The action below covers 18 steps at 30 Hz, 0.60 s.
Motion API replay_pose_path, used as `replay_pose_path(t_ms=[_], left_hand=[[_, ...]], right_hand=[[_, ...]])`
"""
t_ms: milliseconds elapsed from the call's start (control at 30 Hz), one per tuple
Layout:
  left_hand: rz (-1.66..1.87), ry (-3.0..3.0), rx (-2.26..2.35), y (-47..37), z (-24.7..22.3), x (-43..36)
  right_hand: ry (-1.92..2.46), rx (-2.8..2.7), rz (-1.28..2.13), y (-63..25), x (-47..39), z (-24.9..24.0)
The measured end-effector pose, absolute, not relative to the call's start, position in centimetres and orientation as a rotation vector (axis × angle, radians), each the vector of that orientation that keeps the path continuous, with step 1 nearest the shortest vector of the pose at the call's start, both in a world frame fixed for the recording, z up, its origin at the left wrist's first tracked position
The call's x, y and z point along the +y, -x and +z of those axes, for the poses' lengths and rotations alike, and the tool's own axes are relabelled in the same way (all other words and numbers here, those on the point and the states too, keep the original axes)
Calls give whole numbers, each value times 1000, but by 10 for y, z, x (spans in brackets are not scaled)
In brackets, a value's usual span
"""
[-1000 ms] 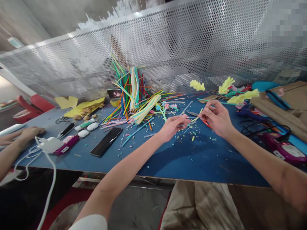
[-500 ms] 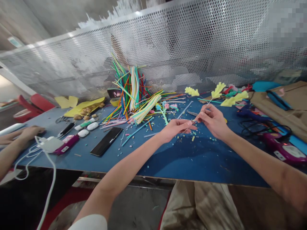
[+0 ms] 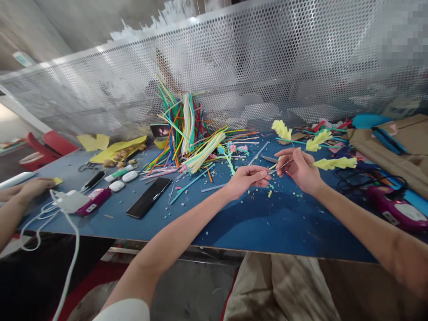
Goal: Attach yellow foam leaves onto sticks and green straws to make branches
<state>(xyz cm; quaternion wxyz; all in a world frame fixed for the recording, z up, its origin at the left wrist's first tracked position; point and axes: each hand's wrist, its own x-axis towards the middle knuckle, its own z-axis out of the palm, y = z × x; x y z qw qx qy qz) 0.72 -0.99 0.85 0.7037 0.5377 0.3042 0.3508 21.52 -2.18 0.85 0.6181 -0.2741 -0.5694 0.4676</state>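
Observation:
My left hand pinches the lower end of a thin wire stem between thumb and fingers, above the blue table. Close on its right, my right hand grips the same stem higher up, thumb against the fingers. Three yellow fuzzy leaf shapes fan out beyond that hand: an upper leaf, a middle leaf and a lower leaf. How their stems join is hidden by the fingers. Behind my hands, a pointed metal blade lies on the table, partly covered.
A heap of coloured pipe cleaners leans against the perforated metal screen. A black phone lies left of my arm. Another person's hand rests at far left near white cables. Purple glue gun-like device lies right.
The yellow leaves have swung right and spread, the lowest one now pointing right. My right hand has turned, its fingers rearranged on the stem. A yellow scrap now shows at the other person's hand.

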Motion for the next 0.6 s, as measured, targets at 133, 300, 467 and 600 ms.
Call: replay_pose_path(t_ms=[133,300,467,600], left_hand=[[778,-1214,668,-8,6,-11],[859,-1306,699,-10,4,-13],[974,-1388,763,-10,4,-11],[1043,-1546,809,-8,9,-13]], right_hand=[[659,-1241,1072,-213,-24,10],[802,-1119,1098,-211,-23,10],[827,-1071,1164,-210,-22,8],[851,-1028,1166,-207,-23,9]])
